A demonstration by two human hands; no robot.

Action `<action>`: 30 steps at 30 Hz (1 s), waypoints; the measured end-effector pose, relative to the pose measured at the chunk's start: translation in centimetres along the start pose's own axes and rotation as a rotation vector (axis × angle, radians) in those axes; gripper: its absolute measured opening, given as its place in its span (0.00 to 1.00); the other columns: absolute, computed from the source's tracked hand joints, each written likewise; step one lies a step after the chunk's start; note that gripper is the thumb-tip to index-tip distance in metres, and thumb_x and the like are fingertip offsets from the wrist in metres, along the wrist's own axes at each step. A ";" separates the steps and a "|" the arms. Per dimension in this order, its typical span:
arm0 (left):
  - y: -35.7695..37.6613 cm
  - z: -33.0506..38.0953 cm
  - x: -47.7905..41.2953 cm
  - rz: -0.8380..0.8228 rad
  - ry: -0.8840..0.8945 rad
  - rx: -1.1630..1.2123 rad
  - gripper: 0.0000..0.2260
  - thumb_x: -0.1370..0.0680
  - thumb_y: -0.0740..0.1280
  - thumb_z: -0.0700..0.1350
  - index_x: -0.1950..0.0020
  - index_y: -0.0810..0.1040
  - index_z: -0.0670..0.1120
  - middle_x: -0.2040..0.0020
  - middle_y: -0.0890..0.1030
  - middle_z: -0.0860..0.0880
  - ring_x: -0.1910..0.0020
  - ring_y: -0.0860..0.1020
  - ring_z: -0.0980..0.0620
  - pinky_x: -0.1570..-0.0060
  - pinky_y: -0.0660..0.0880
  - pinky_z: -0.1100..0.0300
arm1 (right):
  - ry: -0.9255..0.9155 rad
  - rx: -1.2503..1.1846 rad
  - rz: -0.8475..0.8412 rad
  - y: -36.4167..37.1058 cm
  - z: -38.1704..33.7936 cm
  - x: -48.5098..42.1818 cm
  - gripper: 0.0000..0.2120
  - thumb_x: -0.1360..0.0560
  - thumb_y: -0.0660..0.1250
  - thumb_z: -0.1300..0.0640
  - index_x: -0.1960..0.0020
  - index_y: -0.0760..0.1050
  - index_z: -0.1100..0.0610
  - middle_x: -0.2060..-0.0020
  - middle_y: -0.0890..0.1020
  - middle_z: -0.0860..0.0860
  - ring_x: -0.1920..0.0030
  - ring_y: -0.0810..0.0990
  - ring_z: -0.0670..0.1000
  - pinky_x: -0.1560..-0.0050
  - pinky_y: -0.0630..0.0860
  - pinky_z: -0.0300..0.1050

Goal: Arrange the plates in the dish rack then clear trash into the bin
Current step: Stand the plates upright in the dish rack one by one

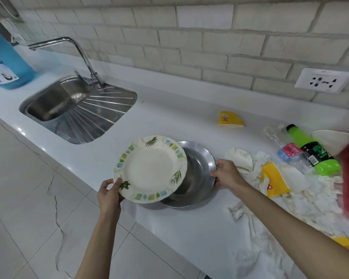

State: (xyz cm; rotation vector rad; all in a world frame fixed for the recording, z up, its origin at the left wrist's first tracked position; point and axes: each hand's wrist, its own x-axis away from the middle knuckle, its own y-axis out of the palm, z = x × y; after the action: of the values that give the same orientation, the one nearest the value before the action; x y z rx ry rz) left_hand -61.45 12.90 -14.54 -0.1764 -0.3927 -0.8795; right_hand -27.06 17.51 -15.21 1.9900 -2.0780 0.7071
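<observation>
Left hand [109, 195] curls its fingers [107, 183] round the patterned plate [150, 169] at seven o'clock, above a steel plate [197, 170] on the bench [169, 109]. Right hand [227, 174] pinches the steel rim at three o'clock.

tilted leaf-patterned plate [150, 169] overlaps steel plate [197, 170] near trash [286, 178].

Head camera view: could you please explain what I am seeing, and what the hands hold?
It comes from a camera worn on a person's head, looking down at their bare hands; no robot. The left hand grips a round white plate with a green leaf border, raised over a round steel plate whose rim the right hand holds. Below is a white countertop, with a steel sink at the left and trash at the right: a green plastic bottle, a flattened yellow paper cup, crumpled white tissue.
</observation>
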 end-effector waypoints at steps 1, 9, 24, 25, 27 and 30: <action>0.0 0.0 0.0 0.014 -0.010 0.030 0.06 0.20 0.68 0.40 0.54 0.72 0.47 0.55 0.83 0.42 0.59 0.81 0.46 0.61 0.82 0.54 | -0.016 0.030 0.020 -0.6 -0.1 0.1 0.05 0.29 0.66 0.72 0.55 0.76 0.65 0.62 0.81 0.60 0.63 0.82 0.60 0.68 0.79 0.48; 1.2 -0.4 -0.2 0.131 -0.029 0.152 0.07 0.20 0.68 0.39 0.53 0.71 0.47 0.54 0.81 0.46 0.58 0.81 0.52 0.69 0.81 0.62 | -0.161 0.299 0.181 -7.5 -1.2 3.4 0.05 0.29 0.64 0.68 0.55 0.76 0.61 0.61 0.83 0.58 0.59 0.82 0.62 0.58 0.80 0.58; 6.8 -4.7 5.1 0.094 -0.096 -0.016 0.11 0.22 0.71 0.42 0.43 0.73 0.46 0.54 0.80 0.42 0.57 0.80 0.43 0.60 0.80 0.53 | -0.313 0.511 0.443 -16.9 -1.9 11.2 0.13 0.24 0.58 0.67 0.42 0.74 0.60 0.52 0.79 0.58 0.49 0.76 0.60 0.57 0.64 0.45; 6.9 -4.6 5.5 0.090 -0.104 -0.003 0.11 0.22 0.71 0.41 0.42 0.72 0.46 0.51 0.80 0.41 0.54 0.80 0.43 0.59 0.80 0.52 | -0.316 0.518 0.453 -17.4 -2.1 12.0 0.14 0.23 0.58 0.67 0.40 0.74 0.61 0.51 0.80 0.58 0.49 0.77 0.60 0.57 0.65 0.46; 7.2 -4.2 6.4 0.078 -0.100 0.023 0.12 0.22 0.70 0.39 0.41 0.73 0.46 0.49 0.80 0.41 0.53 0.81 0.43 0.58 0.81 0.52 | -0.339 0.551 0.487 -18.6 -2.5 13.6 0.14 0.23 0.57 0.67 0.39 0.73 0.60 0.51 0.80 0.60 0.50 0.76 0.61 0.57 0.68 0.49; 7.9 -3.0 8.6 0.020 -0.051 0.066 0.12 0.21 0.69 0.37 0.41 0.72 0.45 0.52 0.81 0.43 0.58 0.81 0.48 0.65 0.83 0.58 | -0.364 0.566 0.542 -21.2 -3.3 16.2 0.11 0.22 0.57 0.66 0.42 0.73 0.61 0.53 0.80 0.61 0.51 0.76 0.63 0.54 0.73 0.55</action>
State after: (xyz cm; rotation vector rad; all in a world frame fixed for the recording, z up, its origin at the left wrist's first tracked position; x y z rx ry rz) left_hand -49.56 10.79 -13.76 -0.1422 -0.4663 -0.8421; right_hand -8.43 4.78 -0.63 1.9086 -2.9600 1.2175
